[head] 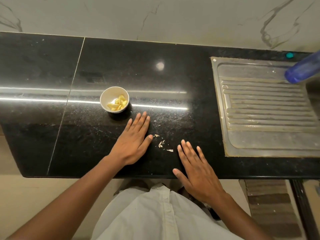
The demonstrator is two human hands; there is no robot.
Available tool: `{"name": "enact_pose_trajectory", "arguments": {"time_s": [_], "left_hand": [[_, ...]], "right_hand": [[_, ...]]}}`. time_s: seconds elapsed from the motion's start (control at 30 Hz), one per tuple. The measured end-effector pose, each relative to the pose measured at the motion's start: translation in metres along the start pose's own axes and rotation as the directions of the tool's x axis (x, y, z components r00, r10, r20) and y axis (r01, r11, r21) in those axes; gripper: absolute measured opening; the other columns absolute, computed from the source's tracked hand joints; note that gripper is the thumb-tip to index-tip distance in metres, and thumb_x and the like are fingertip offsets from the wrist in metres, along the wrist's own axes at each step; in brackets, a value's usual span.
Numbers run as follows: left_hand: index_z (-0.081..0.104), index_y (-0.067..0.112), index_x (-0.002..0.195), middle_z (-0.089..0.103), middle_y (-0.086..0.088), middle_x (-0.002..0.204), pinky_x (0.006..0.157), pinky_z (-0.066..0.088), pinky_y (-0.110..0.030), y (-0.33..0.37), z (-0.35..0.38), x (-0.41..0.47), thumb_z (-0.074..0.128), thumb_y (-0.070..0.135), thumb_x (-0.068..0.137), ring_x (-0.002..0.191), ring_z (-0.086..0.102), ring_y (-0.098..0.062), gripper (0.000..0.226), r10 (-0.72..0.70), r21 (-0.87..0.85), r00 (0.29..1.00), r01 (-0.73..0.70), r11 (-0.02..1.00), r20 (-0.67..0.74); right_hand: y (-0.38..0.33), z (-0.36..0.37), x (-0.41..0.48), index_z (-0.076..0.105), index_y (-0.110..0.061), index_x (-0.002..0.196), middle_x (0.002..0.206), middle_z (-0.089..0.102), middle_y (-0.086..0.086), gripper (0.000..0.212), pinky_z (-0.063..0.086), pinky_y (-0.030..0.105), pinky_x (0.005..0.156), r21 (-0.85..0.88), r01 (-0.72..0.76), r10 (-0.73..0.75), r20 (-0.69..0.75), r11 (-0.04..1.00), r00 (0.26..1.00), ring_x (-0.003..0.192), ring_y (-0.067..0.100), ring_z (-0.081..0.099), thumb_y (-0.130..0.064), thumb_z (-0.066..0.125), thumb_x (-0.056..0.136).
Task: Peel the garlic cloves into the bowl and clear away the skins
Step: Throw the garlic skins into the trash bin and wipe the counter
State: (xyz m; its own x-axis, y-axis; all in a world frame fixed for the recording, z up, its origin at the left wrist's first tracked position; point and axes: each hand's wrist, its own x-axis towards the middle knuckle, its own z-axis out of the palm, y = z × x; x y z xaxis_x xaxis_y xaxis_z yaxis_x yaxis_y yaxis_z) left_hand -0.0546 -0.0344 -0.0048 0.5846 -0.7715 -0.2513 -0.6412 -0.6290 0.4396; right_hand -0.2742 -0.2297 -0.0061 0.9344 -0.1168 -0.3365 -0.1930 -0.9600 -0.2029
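Skins (161,144) lie near the counter's (173,75) front edge between our left hand (134,144) and right hand (199,174), both flat and empty; we should sweep inward slowly, palms low.

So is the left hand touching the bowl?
Apart. The head view shows a strip of dark counter between the left hand and the bowl.

Counts on the counter
One bowl (107,94) with heaped cloves (119,103), uncountable; about five skins (160,144) at centre; left hand (133,144), right hand (197,174); one bottle (303,70) upper right
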Motion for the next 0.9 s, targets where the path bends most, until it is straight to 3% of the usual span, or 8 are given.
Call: {"name": "enact_pose_trajectory", "arguments": {"time_s": [0.27, 0.47, 0.6, 0.7, 0.9], "left_hand": [[-0.006, 0.027, 0.166, -0.021, 0.011, 0.172, 0.131, -0.011, -0.041, 0.004, 0.006, -0.006, 0.017, 0.051, 0.113, 0.155, -0.028, -0.003, 0.063, 0.168, 0.048, 0.976, -0.176, 0.983, 0.135], [0.004, 0.032, 0.166, -0.01, 0.019, 0.173, 0.128, -0.013, -0.026, 0.002, -0.004, -0.053, 0.027, 0.046, 0.113, 0.156, -0.019, 0.003, 0.059, 0.137, -0.188, 0.983, -0.113, 0.976, 0.121], [0.014, 0.03, 0.166, -0.001, 0.018, 0.174, 0.131, -0.005, -0.03, 0.004, 0.0, -0.06, 0.037, 0.038, 0.112, 0.158, -0.011, 0.003, 0.059, 0.025, -0.214, 1.0, -0.025, 0.976, 0.0], [0.011, 0.027, 0.167, -0.002, 0.013, 0.175, 0.131, -0.004, -0.033, 0.004, 0.005, -0.05, 0.04, 0.037, 0.112, 0.158, -0.013, 0.003, 0.064, -0.058, -0.227, 0.997, 0.046, 0.973, -0.048], [0.009, 0.026, 0.167, -0.001, 0.012, 0.175, 0.132, -0.002, -0.033, 0.006, 0.007, -0.031, 0.04, 0.032, 0.112, 0.157, -0.013, 0.004, 0.064, -0.026, -0.255, 1.0, 0.021, 0.967, -0.015]], "right_hand": [[-0.042, 0.002, 0.047, -0.013, -0.021, 0.168, 0.174, -0.026, -0.001, 0.08, -0.003, 0.05, 0.133, 0.024, 0.03, -0.029, -0.051, 0.999, 0.998, 0.159, 0.012, -0.028, -0.069, 0.012, 0.109], [-0.021, -0.024, 0.089, -0.014, -0.023, 0.168, 0.175, -0.024, -0.004, 0.083, -0.004, 0.043, 0.134, 0.068, 0.063, -0.056, -0.103, 0.996, 0.993, 0.16, 0.009, -0.023, -0.069, 0.021, 0.108], [-0.014, -0.034, 0.111, -0.006, -0.022, 0.169, 0.177, -0.015, -0.005, 0.08, 0.0, 0.042, 0.134, 0.057, 0.113, -0.11, -0.061, 0.992, 0.992, 0.161, 0.008, -0.017, -0.067, 0.02, 0.109], [-0.024, -0.033, 0.11, 0.0, -0.021, 0.17, 0.177, -0.009, -0.003, 0.078, 0.002, 0.042, 0.134, 0.058, 0.173, -0.171, -0.036, 0.983, 0.985, 0.162, 0.009, -0.014, -0.066, 0.018, 0.109], [-0.031, -0.014, 0.064, 0.014, -0.019, 0.169, 0.178, 0.007, -0.001, 0.068, 0.005, 0.04, 0.134, 0.048, 0.299, -0.298, -0.032, 0.953, 0.954, 0.163, 0.009, -0.002, -0.055, 0.023, 0.112]]}}
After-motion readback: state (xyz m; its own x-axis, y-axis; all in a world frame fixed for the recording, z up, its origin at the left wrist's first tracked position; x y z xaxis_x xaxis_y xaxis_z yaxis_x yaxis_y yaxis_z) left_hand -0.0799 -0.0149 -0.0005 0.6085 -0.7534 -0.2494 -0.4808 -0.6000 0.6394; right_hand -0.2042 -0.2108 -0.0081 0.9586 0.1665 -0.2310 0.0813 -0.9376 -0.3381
